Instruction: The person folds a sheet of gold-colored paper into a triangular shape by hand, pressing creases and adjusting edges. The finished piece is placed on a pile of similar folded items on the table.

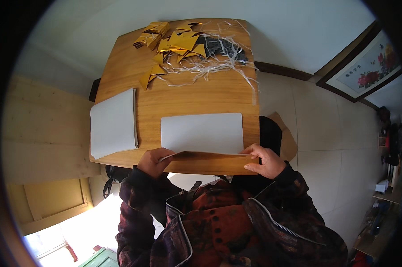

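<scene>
A white sheet of paper [202, 132] lies at the near edge of the wooden table, its near edge lifted and bent up toward me. My left hand [154, 163] is closed on the sheet's near left corner, thumb on top. At the near right corner, the fingers of my right hand [267, 161] hold the paper's edge, with the thumb lower down. The underside of the raised edge is in shadow. To the left of the sheet rests a stack of white paper [114, 122].
Folded gold paper pieces [183, 41] lie at the far side, beside a tied gold bundle [153, 34]. White plastic strings [214, 66] trail over dark grey pieces [223, 48]. A dark seat [271, 135] stands against the table's right side; a framed flower picture [365, 66] leans farther right.
</scene>
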The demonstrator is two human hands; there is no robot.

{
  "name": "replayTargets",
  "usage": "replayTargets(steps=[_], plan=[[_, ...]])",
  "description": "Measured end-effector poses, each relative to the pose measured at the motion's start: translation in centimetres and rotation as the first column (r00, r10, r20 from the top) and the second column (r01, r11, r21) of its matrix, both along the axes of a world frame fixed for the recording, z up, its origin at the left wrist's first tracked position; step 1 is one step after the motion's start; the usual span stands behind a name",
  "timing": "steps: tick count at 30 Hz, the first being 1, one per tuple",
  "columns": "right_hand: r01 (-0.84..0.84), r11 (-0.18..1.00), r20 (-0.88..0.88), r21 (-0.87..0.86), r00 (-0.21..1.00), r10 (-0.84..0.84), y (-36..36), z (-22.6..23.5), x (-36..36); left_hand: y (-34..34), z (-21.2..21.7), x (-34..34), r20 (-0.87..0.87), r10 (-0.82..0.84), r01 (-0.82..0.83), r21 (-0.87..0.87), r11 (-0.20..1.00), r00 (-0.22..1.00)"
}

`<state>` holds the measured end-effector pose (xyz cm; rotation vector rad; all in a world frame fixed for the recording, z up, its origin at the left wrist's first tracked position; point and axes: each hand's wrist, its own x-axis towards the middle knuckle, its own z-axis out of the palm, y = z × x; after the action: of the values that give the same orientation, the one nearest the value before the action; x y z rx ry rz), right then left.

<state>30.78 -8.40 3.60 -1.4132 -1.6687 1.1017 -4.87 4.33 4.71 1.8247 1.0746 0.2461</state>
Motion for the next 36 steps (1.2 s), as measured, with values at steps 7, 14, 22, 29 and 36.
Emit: replayTargets(steps=[7, 14, 22, 29, 36], plan=[[0.239, 0.97, 0.02, -0.051, 0.971, -0.238, 2.1, -0.5, -0.7, 3.9, -0.8, 1.2, -0.137, -0.023, 0.012, -0.082, 0.997, 0.99], [0.366, 0.93, 0.09, 0.031, 0.926, -0.367, 3.8, -1.6, -1.5, 4.5, -1.3, 0.8, 0.025, 0.237, -0.205, -0.421, 0.884, 0.971], [0.286, 0.952, 0.026, -0.111, 0.958, -0.285, 3.3, -1.0, -1.5, 3.4, -3.1, 0.3, 0.157, 0.334, -0.259, -0.367, 0.893, 0.929], [0.462, 0.885, 0.139, 0.057, 0.874, -0.465, 4.5, -2.3, -3.0, 3.4, -4.3, 1.1, 0.318, 0.421, -0.363, -0.225, 0.904, 0.85], [0.489, 0.86, 0.261, 0.144, 0.82, -0.509, 5.4, -2.4, -3.3, 3.1, -4.7, 1.1, 0.111, 0.484, -0.47, -0.131, 0.873, 0.868]])
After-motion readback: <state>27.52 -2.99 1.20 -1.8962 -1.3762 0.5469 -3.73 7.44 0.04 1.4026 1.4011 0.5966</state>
